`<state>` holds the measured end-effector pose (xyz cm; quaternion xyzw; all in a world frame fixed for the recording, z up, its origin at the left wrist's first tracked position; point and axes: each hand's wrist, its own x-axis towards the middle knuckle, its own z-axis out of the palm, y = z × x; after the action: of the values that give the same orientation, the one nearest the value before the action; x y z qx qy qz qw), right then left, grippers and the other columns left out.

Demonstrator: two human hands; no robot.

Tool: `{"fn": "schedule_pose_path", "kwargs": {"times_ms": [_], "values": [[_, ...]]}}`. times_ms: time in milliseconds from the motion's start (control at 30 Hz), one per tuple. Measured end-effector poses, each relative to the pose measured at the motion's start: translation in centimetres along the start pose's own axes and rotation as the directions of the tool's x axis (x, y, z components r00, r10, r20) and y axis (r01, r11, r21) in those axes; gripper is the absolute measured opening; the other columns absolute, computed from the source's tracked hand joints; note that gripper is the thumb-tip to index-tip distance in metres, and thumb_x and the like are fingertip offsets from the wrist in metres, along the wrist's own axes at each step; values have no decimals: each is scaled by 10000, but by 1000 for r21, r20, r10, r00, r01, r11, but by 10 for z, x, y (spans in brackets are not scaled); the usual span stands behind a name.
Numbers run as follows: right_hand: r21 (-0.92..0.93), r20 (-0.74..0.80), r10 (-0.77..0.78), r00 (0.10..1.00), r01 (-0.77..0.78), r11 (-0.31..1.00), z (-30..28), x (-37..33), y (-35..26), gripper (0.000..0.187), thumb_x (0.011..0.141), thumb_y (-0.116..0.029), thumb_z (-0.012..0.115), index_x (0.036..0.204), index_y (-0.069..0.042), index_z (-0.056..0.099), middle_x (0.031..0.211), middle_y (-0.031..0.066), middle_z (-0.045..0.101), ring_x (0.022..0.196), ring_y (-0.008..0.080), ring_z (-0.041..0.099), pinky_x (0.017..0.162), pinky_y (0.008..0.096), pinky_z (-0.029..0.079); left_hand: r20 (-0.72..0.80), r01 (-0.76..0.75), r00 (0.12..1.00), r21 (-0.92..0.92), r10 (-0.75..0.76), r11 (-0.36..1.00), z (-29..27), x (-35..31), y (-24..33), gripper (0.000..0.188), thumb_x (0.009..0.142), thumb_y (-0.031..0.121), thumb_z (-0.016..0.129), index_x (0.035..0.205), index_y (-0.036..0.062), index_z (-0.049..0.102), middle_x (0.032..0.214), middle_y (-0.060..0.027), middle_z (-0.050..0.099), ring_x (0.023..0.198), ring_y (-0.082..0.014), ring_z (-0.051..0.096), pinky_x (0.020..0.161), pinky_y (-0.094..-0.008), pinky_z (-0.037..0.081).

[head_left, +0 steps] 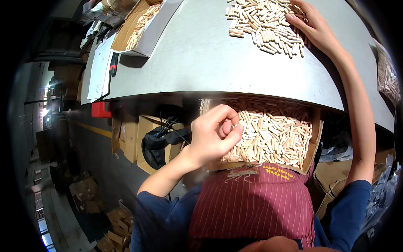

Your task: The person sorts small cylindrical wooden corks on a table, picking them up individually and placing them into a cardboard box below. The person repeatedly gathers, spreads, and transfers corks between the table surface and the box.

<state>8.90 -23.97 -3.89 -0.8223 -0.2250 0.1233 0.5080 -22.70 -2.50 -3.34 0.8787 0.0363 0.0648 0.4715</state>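
Note:
A loose pile of short wooden dowels (273,27) lies on the grey table (189,63) at the far right. My right hand (315,27) rests on the right side of this pile, thumb apart from the fingers; the picture's top edge cuts it off in part. Nearer to me, an open cardboard box (317,134) full of similar dowels (275,138) sits below the table edge, against my apron. Over its left side is my left hand (216,132), fingers curled in and thumb pressed toward them. Whatever is between those fingertips is too hidden to make out.
A cardboard box (155,35) holding more dowels stands at the table's far left, beside papers (100,69) and a black-and-red tool (113,65). Below at left is an open carton with a black bag (155,147). A clear bag of dowels (386,71) lies at far right.

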Motion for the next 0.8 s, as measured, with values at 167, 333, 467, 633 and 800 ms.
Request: {"fn": "schedule_pose_path", "kwargs": {"times_ms": [167, 333, 467, 633, 800], "values": [[7, 15, -4, 1000, 4, 1000, -1, -2, -4, 583, 1069, -321, 648, 1538, -86, 394, 930, 34, 615, 771, 103, 571, 611, 252, 478, 52, 83, 996, -198, -74, 977, -2, -1, -1, 106, 864, 16, 751, 904, 2, 654, 764, 15, 559, 664, -35, 477, 585, -220, 402], [-62, -18, -63, 998, 62, 996, 0, -1, -5, 612, 1061, -334, 658, 1544, -58, 403, 1015, 59, 628, 808, 112, 572, 639, 248, 487, 125, 225, 974, -446, -189, 866, -6, -2, 2, 49, 895, -16, 687, 926, -34, 653, 825, 21, 581, 702, -30, 468, 629, -210, 391], [-39, -24, -91, 996, 90, 995, -4, 5, 11, 652, 1052, -365, 667, 1560, -57, 396, 1063, 77, 628, 836, 118, 567, 655, 250, 490, 160, 231, 971, -458, -176, 858, -7, 0, -3, 78, 894, 71, 666, 920, -2, 658, 805, -6, 617, 724, -50, 559, 673, -217, 447], [17, -3, -65, 998, 65, 998, 0, 2, 5, 658, 1050, -388, 667, 1559, -69, 399, 1008, 50, 599, 784, 100, 549, 621, 244, 478, 149, 242, 970, -487, -193, 839, -11, 1, -2, 68, 840, 29, 650, 875, -26, 668, 821, -61, 644, 726, -113, 621, 699, -257, 482], [-38, 27, 11, 1000, -10, 999, -4, -4, -3, 636, 1052, -404, 658, 1540, -80, 411, 963, 43, 581, 760, 105, 545, 611, 259, 477, 155, 263, 965, -581, -213, 770, -14, 3, 0, 85, 819, 39, 650, 853, -30, 687, 830, -79, 654, 730, -138, 631, 715, -272, 490]]}}
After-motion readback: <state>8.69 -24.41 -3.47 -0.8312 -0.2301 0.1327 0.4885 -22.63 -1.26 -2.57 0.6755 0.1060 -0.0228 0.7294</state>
